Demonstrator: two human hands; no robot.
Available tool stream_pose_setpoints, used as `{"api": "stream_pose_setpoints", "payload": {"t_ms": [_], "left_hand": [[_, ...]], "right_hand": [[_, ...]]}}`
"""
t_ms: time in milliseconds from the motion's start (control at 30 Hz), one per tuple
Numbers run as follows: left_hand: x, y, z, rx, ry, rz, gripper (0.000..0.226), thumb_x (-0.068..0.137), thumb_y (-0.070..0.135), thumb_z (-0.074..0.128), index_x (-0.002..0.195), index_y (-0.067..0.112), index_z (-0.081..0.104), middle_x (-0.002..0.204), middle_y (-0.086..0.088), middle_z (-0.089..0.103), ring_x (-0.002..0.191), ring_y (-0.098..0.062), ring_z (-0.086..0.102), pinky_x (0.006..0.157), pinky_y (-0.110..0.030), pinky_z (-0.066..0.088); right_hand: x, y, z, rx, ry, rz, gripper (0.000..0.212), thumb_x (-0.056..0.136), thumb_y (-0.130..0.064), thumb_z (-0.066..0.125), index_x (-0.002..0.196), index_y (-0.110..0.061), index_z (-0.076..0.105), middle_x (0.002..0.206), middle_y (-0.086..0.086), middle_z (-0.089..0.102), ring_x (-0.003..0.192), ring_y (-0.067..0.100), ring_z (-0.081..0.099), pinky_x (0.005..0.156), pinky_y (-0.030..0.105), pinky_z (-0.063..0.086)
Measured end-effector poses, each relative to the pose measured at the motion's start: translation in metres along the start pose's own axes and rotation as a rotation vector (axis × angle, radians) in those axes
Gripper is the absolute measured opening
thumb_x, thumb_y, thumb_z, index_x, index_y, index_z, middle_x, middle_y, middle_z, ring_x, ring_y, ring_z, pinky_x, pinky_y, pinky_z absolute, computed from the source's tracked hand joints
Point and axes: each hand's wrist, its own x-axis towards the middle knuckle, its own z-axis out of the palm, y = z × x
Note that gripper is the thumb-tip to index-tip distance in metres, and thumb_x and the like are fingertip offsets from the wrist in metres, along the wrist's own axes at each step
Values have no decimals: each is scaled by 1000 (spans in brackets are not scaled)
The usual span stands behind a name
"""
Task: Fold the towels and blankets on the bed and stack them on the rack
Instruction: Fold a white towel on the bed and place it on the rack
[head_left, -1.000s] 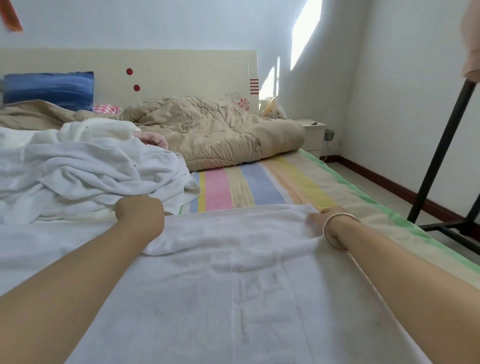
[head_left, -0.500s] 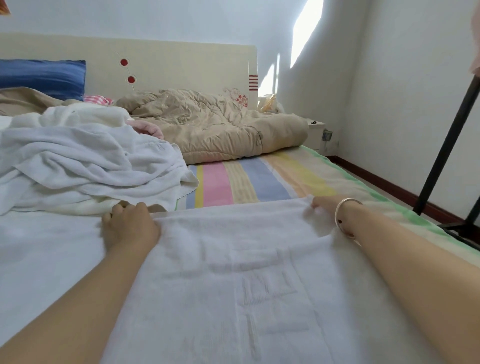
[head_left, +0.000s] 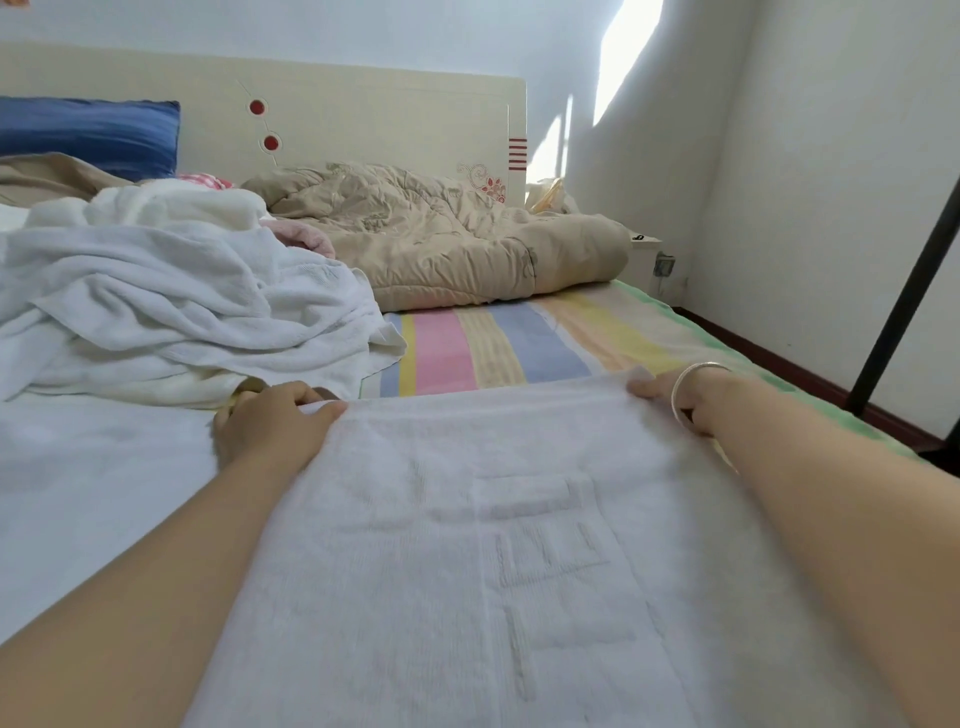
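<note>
Gripping the far edge of a white towel (head_left: 519, 545) spread flat on the bed, across the lower centre of the frame. Left hand (head_left: 270, 426) at the far left corner, fingers curled over the hem, thumb on top. Right hand (head_left: 670, 395), a silver bangle (head_left: 685, 384) at the wrist, at the far right corner, seemingly pinching it, though mostly hidden behind the wrist.

Looks like the start of a fold. Keep both corners level and the hem taut between them; lift together, not one side first. Carry the far edge toward the near edge at the bottom of the frame and match corners before letting go. Smooth outward from the centre afterwards to flatten the faint ridges in the pile. Mind the white cloth (head_left: 78, 467) underneath at lower left: pick up one layer only.

Just beyond the left hand, at middle left, a crumpled heap of white towels (head_left: 171, 306), not yet folded. Beside it, centre frame, bare striped sheet (head_left: 493, 348). Farther up, a rumpled beige quilt (head_left: 447, 239) against the cream headboard (head_left: 374, 119), a blue pillow (head_left: 93, 132) at upper left. At the right edge, a black rack leg (head_left: 904, 291) beside the bed, well apart from the towel.
</note>
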Motion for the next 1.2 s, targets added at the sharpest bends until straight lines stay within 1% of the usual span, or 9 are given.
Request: {"api": "stream_pose_setpoints", "payload": {"t_ms": [133,233,367,433,533,700,900,1033,1200], "left_hand": [[6,0,6,53,64,0,30,82,59,63,73,30,60,93,-2,64,107,-25,52,96,-40,35],[-2,3,13,301,194,123,27,87,51,63,85,24,66,93,-7,66,104,-29,51,93,-41,32],[-19,7,7,422,367,356,22,81,23,72,93,7,61,91,-15,60,91,-35,52,85,-45,32],[-35,5,-1,339,397,431,15,80,12,60,94,7,61,90,-13,59,86,-35,53,82,-46,37],[-80,10,-18,76,254,431,26,86,5,54,110,8,64,107,-13,67,95,-37,59,85,-47,43],[-168,36,-52,-69,-22,623,46,90,32,38,126,19,63,140,0,55,126,-22,53,105,-43,40],[-290,111,-74,143,-472,720,114,64,79,-28,153,31,24,163,2,11,151,-15,6,119,-31,-6],[-363,142,-80,248,-604,792,107,64,75,-31,156,32,1,163,-1,-11,149,-16,-15,119,-42,-11],[-403,154,-80,200,-630,835,101,68,71,-22,156,29,6,164,-2,-6,150,-18,-10,113,-39,-20]], "right_hand": [[14,3,13,-82,54,-10,64,98,-44,48,143,0,35,145,15,41,133,30,41,111,36,30],[13,8,11,-130,122,-124,60,89,-47,60,134,-8,51,136,15,52,123,31,51,103,39,39],[-11,29,-10,315,44,-168,39,97,-24,52,135,-12,52,103,11,58,75,23,57,64,27,48],[-42,51,-23,566,-96,-156,39,103,-12,33,142,-12,42,121,17,53,96,24,61,79,26,49],[-108,91,-33,445,-95,-296,40,102,-7,36,139,-21,46,134,10,51,128,21,48,103,24,37],[-192,132,-37,69,-51,-413,35,98,-5,48,128,-19,59,120,-2,54,97,5,54,67,0,42],[-242,164,-36,-38,121,-223,15,91,-27,60,104,-20,61,90,-9,58,88,16,59,83,26,48],[-262,172,-41,-134,140,-112,19,90,-40,58,80,-24,53,91,-2,59,87,21,57,75,27,43],[-264,180,-45,-134,220,-56,18,89,-34,60,76,-21,56,98,5,66,94,28,62,75,27,44]]}}
